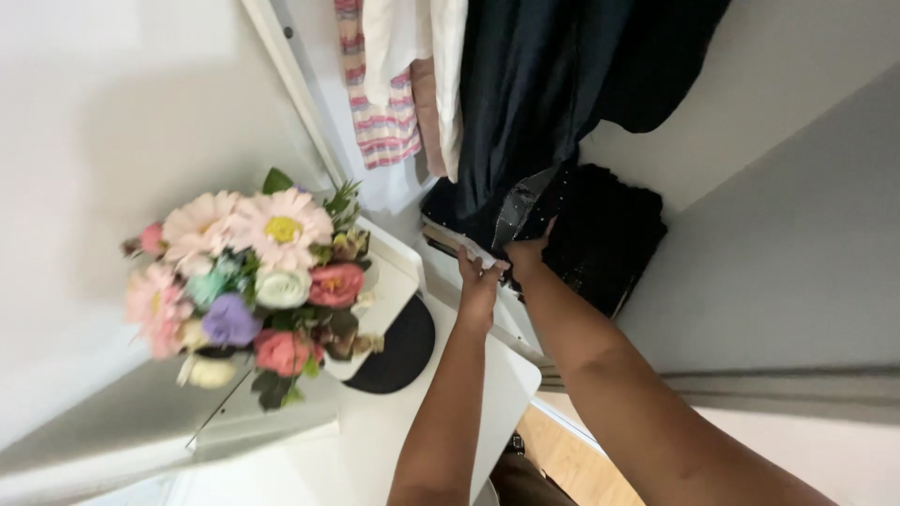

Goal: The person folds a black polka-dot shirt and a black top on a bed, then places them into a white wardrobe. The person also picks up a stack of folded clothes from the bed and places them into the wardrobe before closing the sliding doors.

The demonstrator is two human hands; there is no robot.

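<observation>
Both arms reach up from six o'clock toward the frame's centre. The left hand (480, 281) is closed around a small white paper-like tag (476, 251), thumb and fingers pinched on it. The right hand (528, 251), just beside it at about two o'clock, grips the lower edge of a long dark navy hanging garment (525, 94) with fingers curled into the fabric. The garment's long axis runs from twelve o'clock down toward the hands, its hem pointing at them. At three o'clock of the hands lies a black sparkly folded fabric (605, 234). At nine o'clock stands a pastel bouquet of pink, white and purple flowers (253, 281) on a white table (412, 422), beside a black round mat (398, 351).
</observation>
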